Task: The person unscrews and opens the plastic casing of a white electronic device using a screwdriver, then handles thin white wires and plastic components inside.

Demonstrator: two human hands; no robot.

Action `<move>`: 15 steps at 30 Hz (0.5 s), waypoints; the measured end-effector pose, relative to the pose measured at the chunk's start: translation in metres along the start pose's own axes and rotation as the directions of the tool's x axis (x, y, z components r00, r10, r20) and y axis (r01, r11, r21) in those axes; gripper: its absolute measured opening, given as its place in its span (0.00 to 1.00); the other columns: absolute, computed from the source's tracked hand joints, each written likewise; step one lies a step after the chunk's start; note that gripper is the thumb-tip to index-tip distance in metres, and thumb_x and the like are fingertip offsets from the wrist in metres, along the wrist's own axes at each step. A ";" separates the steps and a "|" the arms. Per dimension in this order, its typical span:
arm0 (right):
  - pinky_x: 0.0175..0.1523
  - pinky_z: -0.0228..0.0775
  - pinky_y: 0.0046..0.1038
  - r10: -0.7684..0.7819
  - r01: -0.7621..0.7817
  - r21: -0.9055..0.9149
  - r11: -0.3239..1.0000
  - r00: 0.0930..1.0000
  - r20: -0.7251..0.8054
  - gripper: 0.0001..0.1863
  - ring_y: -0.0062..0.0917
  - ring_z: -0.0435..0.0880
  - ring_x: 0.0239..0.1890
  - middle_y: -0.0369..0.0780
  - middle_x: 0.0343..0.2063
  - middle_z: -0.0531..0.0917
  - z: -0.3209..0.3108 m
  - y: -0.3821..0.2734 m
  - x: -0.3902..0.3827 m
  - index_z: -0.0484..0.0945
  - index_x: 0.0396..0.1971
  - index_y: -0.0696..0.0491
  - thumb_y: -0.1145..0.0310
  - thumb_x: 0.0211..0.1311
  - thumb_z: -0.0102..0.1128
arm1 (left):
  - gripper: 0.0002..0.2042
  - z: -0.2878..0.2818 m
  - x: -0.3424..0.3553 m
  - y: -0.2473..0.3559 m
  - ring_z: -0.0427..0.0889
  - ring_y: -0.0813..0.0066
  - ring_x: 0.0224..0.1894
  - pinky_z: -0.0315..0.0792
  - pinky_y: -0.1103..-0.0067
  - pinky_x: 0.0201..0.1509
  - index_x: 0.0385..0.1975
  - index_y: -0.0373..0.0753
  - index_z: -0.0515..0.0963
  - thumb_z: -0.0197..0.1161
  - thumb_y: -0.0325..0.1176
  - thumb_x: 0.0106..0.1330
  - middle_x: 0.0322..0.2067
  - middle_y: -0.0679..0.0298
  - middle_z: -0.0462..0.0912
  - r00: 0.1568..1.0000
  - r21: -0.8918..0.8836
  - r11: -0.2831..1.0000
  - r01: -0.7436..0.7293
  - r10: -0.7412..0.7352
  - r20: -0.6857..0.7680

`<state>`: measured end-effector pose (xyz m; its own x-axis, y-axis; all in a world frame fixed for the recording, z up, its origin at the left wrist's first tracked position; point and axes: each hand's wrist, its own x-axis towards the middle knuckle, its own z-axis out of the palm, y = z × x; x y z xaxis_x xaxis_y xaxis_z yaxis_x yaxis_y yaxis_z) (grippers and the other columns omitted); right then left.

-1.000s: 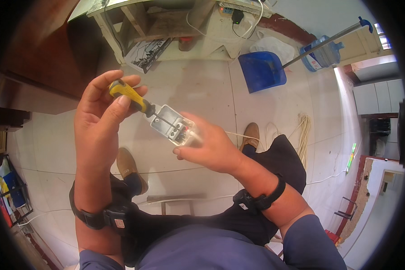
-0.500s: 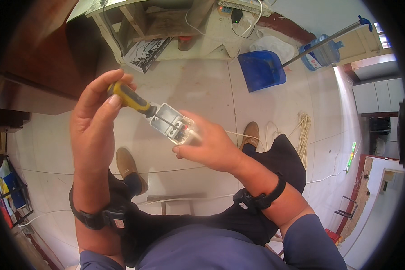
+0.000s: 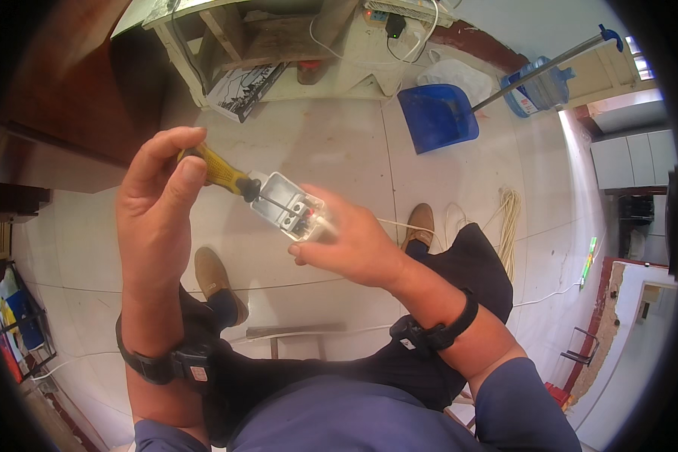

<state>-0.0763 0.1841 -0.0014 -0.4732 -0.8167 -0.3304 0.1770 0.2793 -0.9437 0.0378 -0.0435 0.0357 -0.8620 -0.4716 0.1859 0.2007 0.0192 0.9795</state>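
Note:
My left hand (image 3: 162,181) pinches the handle end of a yellow and black screwdriver (image 3: 222,173) between thumb and fingers. Its thin shaft slants down to the right, into a small white open electrical box (image 3: 280,188). Two dark screw terminals and a spot of red show inside the box, near the screwdriver's tip. Whether the tip sits in a screw, I cannot tell. Wrapped around the box's right side, my right hand (image 3: 346,237) holds it steady above the floor. A white cable (image 3: 399,224) runs off to the right from behind that hand.
A blue dustpan (image 3: 441,120) with a long handle lies ahead to the right, beside a large water bottle (image 3: 539,87). Coiled cable (image 3: 511,226) rests on the tiled floor. A wooden bench (image 3: 226,45) stands ahead, a flat box (image 3: 245,90) under it. Dark furniture (image 3: 60,113) rises at left.
The screwdriver handle has turned about its axis, and the left fingers have shifted on it, the thumb and index finger opening slightly. The right hand and the box stay in place.

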 end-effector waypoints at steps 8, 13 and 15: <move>0.53 0.78 0.28 0.014 -0.014 -0.002 1.000 1.000 -0.005 0.43 0.26 0.82 0.49 0.47 0.49 0.80 0.000 -0.003 -0.001 0.62 0.66 0.64 0.64 0.54 0.73 | 0.15 0.023 0.007 0.018 0.78 0.78 0.47 0.73 0.77 0.55 0.56 0.35 0.77 0.61 0.28 0.71 0.45 0.64 0.81 0.997 -0.193 0.980 0.057 -0.067 -0.045; 0.53 0.77 0.28 0.006 -0.006 0.004 1.000 1.000 -0.009 0.43 0.27 0.82 0.48 0.47 0.49 0.80 0.001 0.002 0.000 0.62 0.66 0.64 0.64 0.54 0.73 | 0.17 0.002 0.000 -0.001 0.78 0.67 0.57 0.69 0.72 0.63 0.60 0.34 0.74 0.56 0.30 0.74 0.53 0.56 0.80 1.000 -0.055 0.998 0.012 -0.011 0.016; 0.53 0.77 0.28 -0.006 0.006 0.008 1.000 1.000 -0.013 0.43 0.27 0.82 0.48 0.47 0.49 0.80 0.001 0.004 0.000 0.63 0.66 0.64 0.64 0.53 0.73 | 0.17 0.007 0.002 0.002 0.78 0.66 0.57 0.69 0.71 0.63 0.60 0.34 0.74 0.55 0.30 0.74 0.53 0.56 0.80 1.000 -0.036 0.999 0.022 -0.021 0.012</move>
<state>-0.0749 0.1850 -0.0052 -0.4855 -0.8117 -0.3248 0.1811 0.2701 -0.9456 0.0335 -0.0380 0.0384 -0.8715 -0.4615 0.1661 0.1985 -0.0223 0.9798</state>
